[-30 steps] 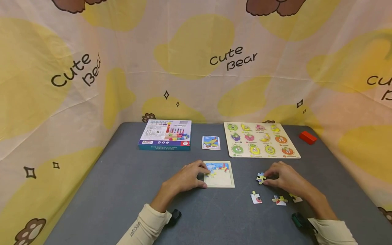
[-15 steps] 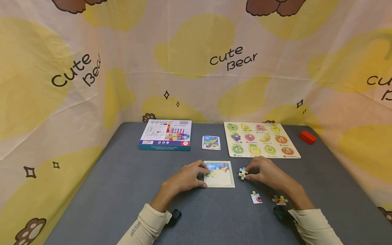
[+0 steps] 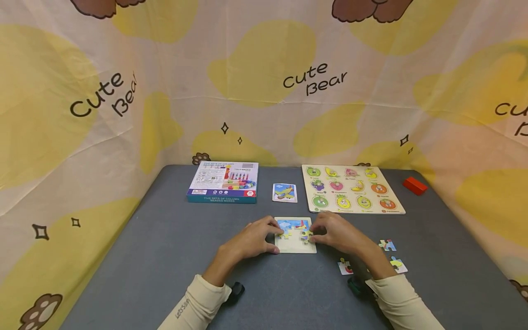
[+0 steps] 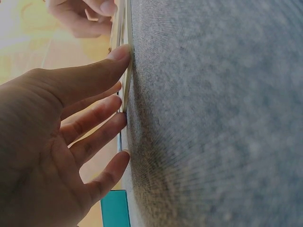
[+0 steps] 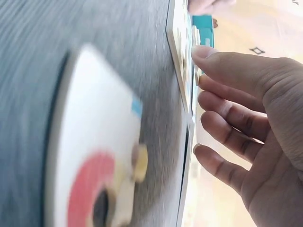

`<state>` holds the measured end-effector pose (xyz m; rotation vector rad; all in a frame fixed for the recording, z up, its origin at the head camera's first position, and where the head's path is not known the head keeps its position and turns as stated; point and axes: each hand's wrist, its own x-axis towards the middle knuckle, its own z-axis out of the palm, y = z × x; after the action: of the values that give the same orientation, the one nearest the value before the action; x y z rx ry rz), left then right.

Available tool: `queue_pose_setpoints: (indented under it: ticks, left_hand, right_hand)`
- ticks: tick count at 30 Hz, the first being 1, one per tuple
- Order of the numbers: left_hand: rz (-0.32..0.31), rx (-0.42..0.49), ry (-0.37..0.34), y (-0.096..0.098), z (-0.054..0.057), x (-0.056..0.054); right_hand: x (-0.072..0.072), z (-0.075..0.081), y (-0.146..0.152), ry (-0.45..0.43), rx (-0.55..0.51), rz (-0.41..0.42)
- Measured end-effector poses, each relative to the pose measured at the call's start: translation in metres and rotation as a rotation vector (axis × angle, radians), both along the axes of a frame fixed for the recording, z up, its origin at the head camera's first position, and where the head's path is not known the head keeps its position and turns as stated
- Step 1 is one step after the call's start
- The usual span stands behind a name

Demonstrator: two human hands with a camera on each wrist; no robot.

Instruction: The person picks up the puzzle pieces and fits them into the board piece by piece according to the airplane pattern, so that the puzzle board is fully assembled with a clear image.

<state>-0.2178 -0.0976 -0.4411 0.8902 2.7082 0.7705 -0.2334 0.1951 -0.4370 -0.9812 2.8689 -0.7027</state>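
In the head view, my right hand (image 3: 336, 233) pinches a jigsaw piece (image 3: 306, 235) between thumb and fingers, over the right part of a small puzzle tray (image 3: 294, 248). The tray's upper part holds pieces with blue sky and a red tail shape. My left hand (image 3: 256, 236) rests at the tray's left side, with fingertips on its left edge and thumb by the near corner. In the left wrist view, the left hand's fingers are fairly straight against the thin tray edge (image 4: 127, 75). Loose pieces lie right of the tray, one with a red curve (image 3: 345, 266).
Other loose pieces (image 3: 398, 265) (image 3: 387, 245) lie by the right forearm, which may cover more. Behind the tray are a picture card (image 3: 284, 193), a boxed bead set (image 3: 222, 182), a fruit puzzle board (image 3: 354, 189) and a red block (image 3: 415, 185).
My right hand has carried the jigsaw piece leftward from the right side of the table to over the tray. The left hand and the tray have stayed in place.
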Motion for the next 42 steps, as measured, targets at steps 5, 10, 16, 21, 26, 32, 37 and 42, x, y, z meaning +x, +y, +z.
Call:
queue_pose_setpoints:
  ticks: [5, 10, 16, 21, 26, 32, 37, 42]
  left_hand:
    - [-0.001, -0.006, 0.002, 0.000, -0.001, -0.001]
    - [-0.003, -0.007, -0.001, 0.000, -0.002, -0.002]
    - [-0.008, -0.007, 0.012, 0.000, -0.001, -0.001]
    - [-0.006, -0.010, -0.005, 0.000, 0.000, 0.000]
    - [-0.005, -0.018, -0.001, 0.000, 0.000, -0.001]
    - [-0.011, -0.026, 0.001, 0.000, 0.000, -0.001]
    - [-0.003, -0.030, -0.008, 0.001, 0.002, 0.000]
    - [0.000, -0.042, -0.011, 0.001, 0.002, 0.001]
  right_hand:
    - [0.000, -0.002, -0.012, 0.029, 0.009, 0.006]
    - [0.001, -0.002, -0.023, 0.009, 0.016, 0.000]
    - [0.000, -0.004, -0.030, 0.019, 0.003, 0.030]
    - [0.000, -0.005, -0.032, 0.024, -0.003, 0.029]
    - [0.001, -0.005, -0.035, -0.005, -0.006, 0.015]
    - [0.001, -0.006, -0.037, -0.018, 0.003, 0.043]
    - [0.001, -0.006, -0.040, -0.004, 0.019, 0.051]
    - [0.002, -0.006, -0.041, 0.008, -0.004, 0.054]
